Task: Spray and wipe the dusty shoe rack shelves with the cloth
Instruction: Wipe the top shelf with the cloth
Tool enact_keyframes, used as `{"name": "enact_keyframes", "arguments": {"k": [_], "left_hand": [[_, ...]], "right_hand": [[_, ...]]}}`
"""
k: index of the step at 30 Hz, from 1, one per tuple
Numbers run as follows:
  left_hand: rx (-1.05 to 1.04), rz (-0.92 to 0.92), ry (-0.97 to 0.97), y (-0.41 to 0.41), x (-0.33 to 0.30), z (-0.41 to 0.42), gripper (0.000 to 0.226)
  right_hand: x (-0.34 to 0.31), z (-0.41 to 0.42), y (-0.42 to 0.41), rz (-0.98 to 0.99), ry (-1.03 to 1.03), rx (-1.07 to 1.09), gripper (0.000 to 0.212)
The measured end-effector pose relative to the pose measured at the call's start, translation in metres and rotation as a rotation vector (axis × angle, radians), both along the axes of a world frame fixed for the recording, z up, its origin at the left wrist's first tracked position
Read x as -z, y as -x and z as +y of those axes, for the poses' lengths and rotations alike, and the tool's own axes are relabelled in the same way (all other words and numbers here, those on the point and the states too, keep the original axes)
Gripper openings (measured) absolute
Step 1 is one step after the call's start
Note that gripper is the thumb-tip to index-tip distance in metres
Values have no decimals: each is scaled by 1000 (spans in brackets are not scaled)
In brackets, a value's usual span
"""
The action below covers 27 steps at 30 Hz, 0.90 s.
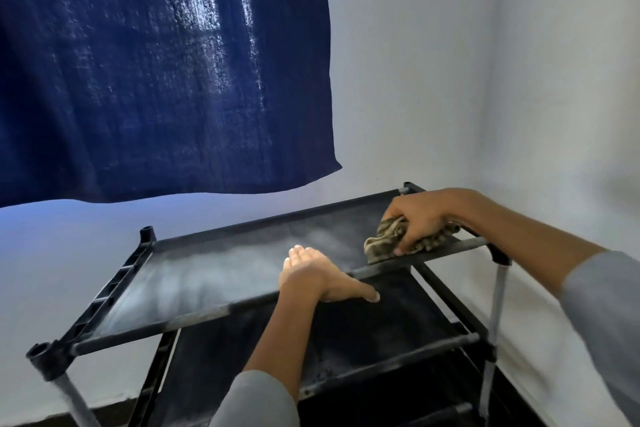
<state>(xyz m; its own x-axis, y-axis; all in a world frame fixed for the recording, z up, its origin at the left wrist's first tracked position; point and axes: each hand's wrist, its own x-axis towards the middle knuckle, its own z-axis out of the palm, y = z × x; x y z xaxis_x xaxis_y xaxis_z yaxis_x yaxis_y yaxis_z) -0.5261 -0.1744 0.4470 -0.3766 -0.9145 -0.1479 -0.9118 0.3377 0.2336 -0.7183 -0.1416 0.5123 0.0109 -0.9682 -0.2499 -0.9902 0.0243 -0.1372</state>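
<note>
The black shoe rack (104,302) stands against the wall, its top fabric shelf (214,267) coated with pale dust. My right hand (420,218) is shut on a crumpled olive patterned cloth (381,243) pressed onto the shelf's right front corner by the front bar. My left hand (318,276) rests on the front bar of the top shelf, fingers flat on the fabric and thumb over the bar. A lower shelf (381,336) shows beneath, dark with specks of dirt. No spray bottle is in view.
A dark blue curtain (156,62) hangs above and behind the rack's left half. Pale walls meet in a corner (498,80) at the right. Grey metal legs (495,322) hold the shelves. A dark floor strip shows at the lower left.
</note>
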Motion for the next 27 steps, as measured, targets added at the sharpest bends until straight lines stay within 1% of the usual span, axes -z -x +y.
{"name": "enact_keyframes", "arguments": {"k": [4,6,8,11,14,16,17,18,20,21,23,25,27], "left_hand": [[101,122,-36,29,-1,-1,140],[105,121,-91,41,2,-2,144],[107,97,-132,45,5,-5,146],[111,64,-123,46,8,-6,145],[110,50,-100,47,8,-5,141],[107,48,-96,45,6,-4,141],[103,49,-90,43,6,-4,142],[96,49,-84,42,6,-4,144],[80,49,-83,41,5,-4,147],[75,51,-88,41,5,-3,148],[65,57,-103,42,3,-3,151],[63,62,-124,44,2,-1,153],[68,60,-134,43,1,0,153]], "right_hand": [[22,-27,5,-78,132,32,42],[32,-46,8,-89,213,59,43],[39,-68,11,-31,295,78,46],[41,-101,18,96,433,115,48],[40,-123,27,203,492,90,47],[39,-120,32,201,455,73,47],[38,-111,34,165,410,64,46],[35,-99,37,106,334,48,42],[23,-66,43,12,119,-20,31],[13,-47,45,16,12,-59,29],[-6,-13,51,6,-157,-70,26],[-15,8,57,-61,-206,-48,23],[-10,14,57,-51,-146,-43,24]]}}
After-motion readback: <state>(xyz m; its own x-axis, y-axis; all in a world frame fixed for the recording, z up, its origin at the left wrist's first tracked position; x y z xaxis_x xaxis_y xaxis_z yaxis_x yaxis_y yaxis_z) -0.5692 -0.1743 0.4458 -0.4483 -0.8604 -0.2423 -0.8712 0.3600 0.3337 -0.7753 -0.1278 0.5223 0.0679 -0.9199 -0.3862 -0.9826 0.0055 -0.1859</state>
